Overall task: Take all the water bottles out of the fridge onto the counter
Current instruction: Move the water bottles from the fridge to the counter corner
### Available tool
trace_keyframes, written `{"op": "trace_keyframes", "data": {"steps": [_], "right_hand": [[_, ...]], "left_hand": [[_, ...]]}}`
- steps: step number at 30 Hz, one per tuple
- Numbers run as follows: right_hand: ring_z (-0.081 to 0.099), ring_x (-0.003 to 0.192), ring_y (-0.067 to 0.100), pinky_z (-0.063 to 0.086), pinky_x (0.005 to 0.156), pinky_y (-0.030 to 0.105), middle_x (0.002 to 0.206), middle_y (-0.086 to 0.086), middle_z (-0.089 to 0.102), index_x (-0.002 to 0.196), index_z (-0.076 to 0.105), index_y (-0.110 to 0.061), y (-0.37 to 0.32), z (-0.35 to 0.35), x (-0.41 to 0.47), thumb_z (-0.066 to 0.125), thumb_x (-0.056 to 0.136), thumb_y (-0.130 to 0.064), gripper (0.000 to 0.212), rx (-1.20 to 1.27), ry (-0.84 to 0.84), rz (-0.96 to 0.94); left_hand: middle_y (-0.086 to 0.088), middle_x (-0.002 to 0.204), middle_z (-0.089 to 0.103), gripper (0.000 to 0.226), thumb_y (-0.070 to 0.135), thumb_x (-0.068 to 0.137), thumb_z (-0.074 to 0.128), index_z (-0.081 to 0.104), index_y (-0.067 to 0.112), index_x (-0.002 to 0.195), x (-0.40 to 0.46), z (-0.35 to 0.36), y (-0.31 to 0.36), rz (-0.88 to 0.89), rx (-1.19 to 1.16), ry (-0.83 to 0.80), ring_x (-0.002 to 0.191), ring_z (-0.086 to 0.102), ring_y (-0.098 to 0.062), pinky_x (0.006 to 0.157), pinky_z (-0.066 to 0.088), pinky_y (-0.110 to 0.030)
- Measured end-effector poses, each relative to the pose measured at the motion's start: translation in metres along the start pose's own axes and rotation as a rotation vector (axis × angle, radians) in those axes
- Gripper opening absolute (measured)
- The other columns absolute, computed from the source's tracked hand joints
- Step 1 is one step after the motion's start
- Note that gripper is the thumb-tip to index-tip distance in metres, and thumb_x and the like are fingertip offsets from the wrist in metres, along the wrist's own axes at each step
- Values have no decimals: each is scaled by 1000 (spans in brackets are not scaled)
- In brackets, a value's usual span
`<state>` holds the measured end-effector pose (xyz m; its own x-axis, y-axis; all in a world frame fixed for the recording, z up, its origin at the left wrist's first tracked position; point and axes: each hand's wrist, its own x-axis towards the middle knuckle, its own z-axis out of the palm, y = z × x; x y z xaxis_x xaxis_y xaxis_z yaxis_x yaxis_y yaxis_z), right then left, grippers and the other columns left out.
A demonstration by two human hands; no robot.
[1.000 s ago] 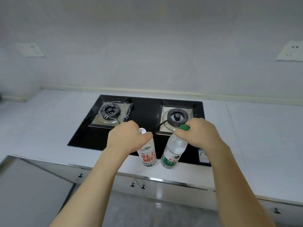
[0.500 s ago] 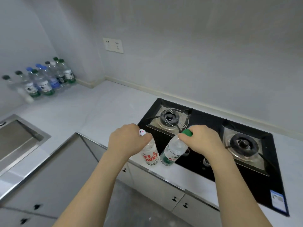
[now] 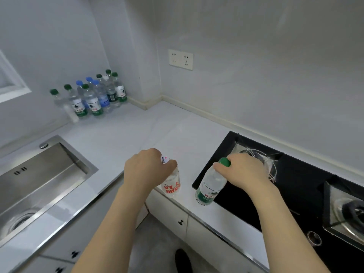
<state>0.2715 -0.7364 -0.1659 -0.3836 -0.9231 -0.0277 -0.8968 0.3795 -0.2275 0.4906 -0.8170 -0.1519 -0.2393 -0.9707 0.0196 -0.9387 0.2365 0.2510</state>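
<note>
My left hand point(image 3: 145, 171) grips the neck of a clear water bottle with a white cap and red label point(image 3: 171, 186), held upright in the air near the counter's front edge. My right hand point(image 3: 246, 172) grips the top of a green-capped bottle with a green label point(image 3: 209, 184), hanging tilted beside the hob's left edge. Several more water bottles point(image 3: 92, 95) with green and blue caps stand grouped in the far left corner of the white counter point(image 3: 137, 133).
A steel sink point(image 3: 39, 178) is sunk into the counter at the left. A black gas hob point(image 3: 295, 186) with two burners lies at the right. A wall socket point(image 3: 180, 59) sits above the corner. White cabinet doors point(image 3: 177, 219) run below the counter.
The view has swung left from the hob to the counter corner, bringing the sink and the bottle group into sight. Both hands still carry their bottles, now over the counter left of the hob.
</note>
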Motion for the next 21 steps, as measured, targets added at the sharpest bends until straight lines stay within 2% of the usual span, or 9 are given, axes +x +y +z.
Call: {"op": "trace_keyframes", "data": {"steps": [5, 8, 16, 21], "right_hand": [[59, 72, 25, 37, 58, 29, 71, 2, 60, 70, 54, -12, -31, 20, 69, 48, 85, -53, 44, 0, -17, -39], [57, 67, 22, 38, 59, 29, 70, 1, 60, 68, 50, -14, -46, 26, 110, 48, 86, -54, 43, 34, -35, -50], [39, 56, 19, 29, 55, 31, 60, -2, 44, 66, 39, -15, -90, 32, 217, 48, 88, -51, 44, 107, -5, -131], [39, 57, 21, 26, 57, 31, 58, -1, 42, 64, 36, -14, -127, 38, 265, 49, 87, -49, 43, 110, -12, -174]], "left_hand": [[0, 62, 57, 42, 50, 82, 53, 55, 10, 69, 58, 6, -24, -61, 15, -22, 53, 49, -18, 52, 37, -25], [1, 61, 57, 41, 49, 82, 53, 59, 9, 72, 93, 7, -32, -63, 33, -26, 52, 49, -17, 51, 37, -25], [0, 63, 56, 42, 49, 83, 52, 56, 9, 72, 194, -5, -54, -110, 63, 5, 54, 48, -19, 52, 37, -25], [-2, 64, 55, 42, 48, 86, 51, 54, 10, 71, 241, -12, -82, -150, 42, 5, 56, 49, -19, 50, 36, -26]]}}
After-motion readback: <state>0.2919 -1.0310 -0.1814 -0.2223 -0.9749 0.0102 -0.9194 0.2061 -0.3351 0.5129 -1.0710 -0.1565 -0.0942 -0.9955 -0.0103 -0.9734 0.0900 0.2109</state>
